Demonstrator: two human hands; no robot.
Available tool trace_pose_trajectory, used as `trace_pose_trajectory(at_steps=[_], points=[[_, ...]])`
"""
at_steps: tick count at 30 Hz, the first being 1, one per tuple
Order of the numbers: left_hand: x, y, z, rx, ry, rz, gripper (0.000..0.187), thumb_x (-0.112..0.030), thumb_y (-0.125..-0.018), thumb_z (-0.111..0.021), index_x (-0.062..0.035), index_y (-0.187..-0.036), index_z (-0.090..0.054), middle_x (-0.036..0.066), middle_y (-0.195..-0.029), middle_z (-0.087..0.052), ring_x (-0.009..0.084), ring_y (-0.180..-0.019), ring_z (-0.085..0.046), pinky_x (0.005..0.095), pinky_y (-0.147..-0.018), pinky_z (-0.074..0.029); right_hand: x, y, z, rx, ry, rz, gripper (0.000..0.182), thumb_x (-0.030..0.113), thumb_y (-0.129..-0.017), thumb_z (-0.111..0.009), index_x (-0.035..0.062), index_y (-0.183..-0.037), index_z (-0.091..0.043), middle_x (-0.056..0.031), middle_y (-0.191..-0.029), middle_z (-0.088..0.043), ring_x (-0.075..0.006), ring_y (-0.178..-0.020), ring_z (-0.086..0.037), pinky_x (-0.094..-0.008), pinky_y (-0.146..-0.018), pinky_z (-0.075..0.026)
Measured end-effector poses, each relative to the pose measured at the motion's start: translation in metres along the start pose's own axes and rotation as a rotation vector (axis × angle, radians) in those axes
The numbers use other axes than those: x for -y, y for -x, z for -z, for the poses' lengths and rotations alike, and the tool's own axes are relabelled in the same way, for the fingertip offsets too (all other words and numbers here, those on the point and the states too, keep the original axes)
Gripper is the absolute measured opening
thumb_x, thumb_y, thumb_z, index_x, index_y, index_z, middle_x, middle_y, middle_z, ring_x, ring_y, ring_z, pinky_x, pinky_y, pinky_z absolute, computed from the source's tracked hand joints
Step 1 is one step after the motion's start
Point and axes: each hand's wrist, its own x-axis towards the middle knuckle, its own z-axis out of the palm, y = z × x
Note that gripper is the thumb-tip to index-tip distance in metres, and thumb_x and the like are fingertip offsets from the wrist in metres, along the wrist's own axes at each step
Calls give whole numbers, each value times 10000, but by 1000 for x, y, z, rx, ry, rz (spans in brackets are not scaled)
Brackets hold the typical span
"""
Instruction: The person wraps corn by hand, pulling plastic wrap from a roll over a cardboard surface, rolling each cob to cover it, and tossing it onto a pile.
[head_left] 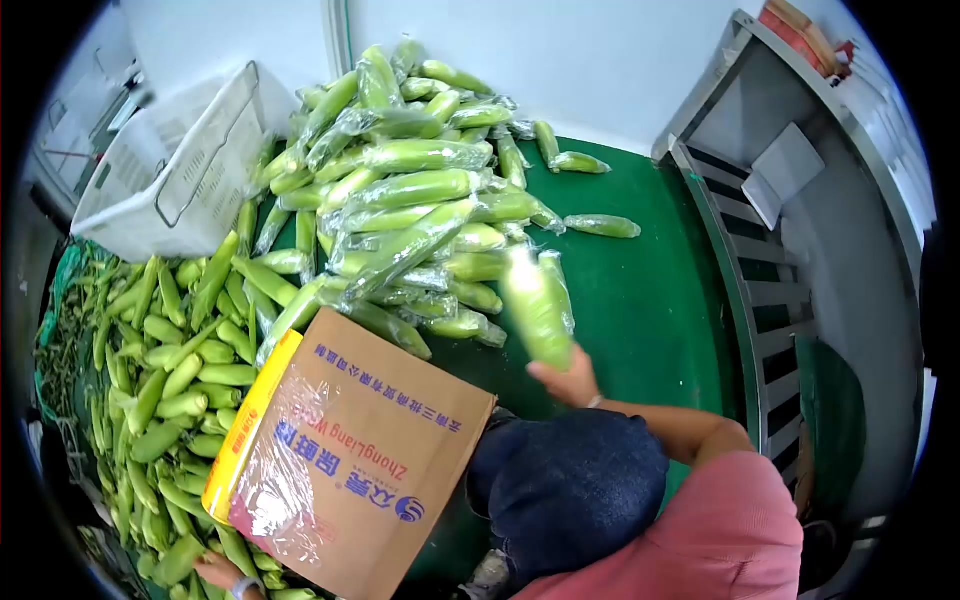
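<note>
Box: cardboard box (350, 450) with a roll of plastic wrap (245, 420) in it, closest to the camera.
Right hand: right hand (568, 380) has its grip closed around the bottom end of a wrapped corn cob (535, 305).
Corn cob: blurry, long way pointing up and away from the hand, a bit to the left, over the green tabletop (650, 300).
Left hand: left hand (218, 572) is low by the bare corn (170, 380); cannot tell if its grip is open.
Pile: wrapped corn pile (410, 190) just beside the held cob.
Basket: white basket (170, 170) tipped on its side.

White wall (560, 50) behind green table (650, 300); metal rack (760, 290) beside.
</note>
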Motion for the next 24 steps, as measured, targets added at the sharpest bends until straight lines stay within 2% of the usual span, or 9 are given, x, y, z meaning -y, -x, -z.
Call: trace_pose_trajectory(at_steps=[3,7,9,12,14,16,19,21,24], points=[[14,27,8,346,-465,86,371,-243,-832,-602,54,-1047,-542,181,-937,-626,277,-801,-595,368,-707,-482,5,-17,39,-223,-39,-385,331,291,-761,-699,50,-856,-494,-33,-611,-514,-101,-367,-413,-275,-303,-309],[-4,52,15,551,-600,-23,386,-227,-797,-635,51,-1049,-543,191,-946,-625,279,-801,-600,376,-705,-485,-29,-130,82,-405,109,-380,386,353,-747,-690,21,-828,-510,-50,-545,-485,-157,-368,-432,-305,-315,-321],[-9,61,23,612,-438,-6,396,-219,-780,-652,49,-1051,-544,197,-950,-625,280,-800,-602,380,-703,-487,-56,-217,103,-532,119,-219,398,411,-753,-674,49,-784,-513,-40,-565,-509,-140,-393,-431,-283,-336,-334],[34,51,25,617,506,433,442,-208,-758,-677,13,-1109,-525,129,-967,-609,227,-806,-582,358,-694,-482,-64,-309,126,-246,-190,-244,378,428,-841,-567,62,-769,-506,-56,-607,-518,-128,-509,-475,-265,-460,-394],[-16,40,64,462,641,602,490,-253,-785,-667,-8,-1167,-482,104,-1025,-577,192,-849,-551,318,-710,-463,-17,-261,51,-265,1,131,322,371,-847,-583,55,-833,-525,-41,-633,-510,-141,-506,-469,-256,-473,-390],[-125,40,125,447,707,405,419,-165,-819,-627,-12,-1168,-455,75,-951,-573,155,-777,-548,276,-657,-461,41,-176,-19,-65,309,543,237,287,-847,-586,51,-840,-557,-18,-661,-534,-139,-532,-493,-258,-505,-413],[-186,44,147,474,618,-194,526,-21,-755,-677,9,-1204,-405,94,-1011,-554,165,-817,-557,274,-708,-477,86,-77,-119,465,608,1142,107,157,-794,-615,65,-765,-567,-89,-713,-578,-208,-584,-575,-300,-521,-456],[-223,62,135,302,376,-648,639,-39,-685,-724,-13,-1244,-417,147,-1099,-541,269,-978,-537,361,-864,-431,82,-40,-183,626,988,985,337,408,-794,-600,77,-739,-576,-99,-762,-612,-222,-682,-627,-337,-564,-485],[-283,87,109,465,246,-618,677,-127,-613,-779,-28,-1200,-457,181,-1084,-543,351,-1018,-507,393,-890,-404,66,-20,-253,749,1281,893,413,462,-816,-539,57,-764,-594,-110,-785,-631,-242,-671,-626,-347,-566,-486]])
